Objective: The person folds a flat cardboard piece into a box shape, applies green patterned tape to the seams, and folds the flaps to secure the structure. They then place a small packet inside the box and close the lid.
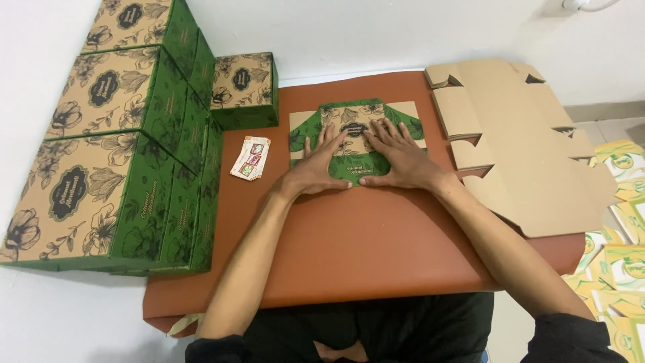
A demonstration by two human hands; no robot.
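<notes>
Nearest the camera, dark-clothed lap and black sleeves give way to two bare forearms reaching over a brown table top [363, 249]. The left hand [316, 168] and right hand [402, 160] lie palm-down, fingers spread and gripping nothing, pressing a flat green-and-tan box blank [356, 138] at the table's far middle. Assembled green boxes [107, 168] stack at left, a small card [250, 158] just beside them, and plain cardboard blanks [517, 148] pile at right.

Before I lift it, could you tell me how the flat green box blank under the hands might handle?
The green box blank looks like thin card lying flat, so probably light and somewhat bendy along its creases. Both the left hand and right hand press it down, suggesting the folds may spring up.
</notes>
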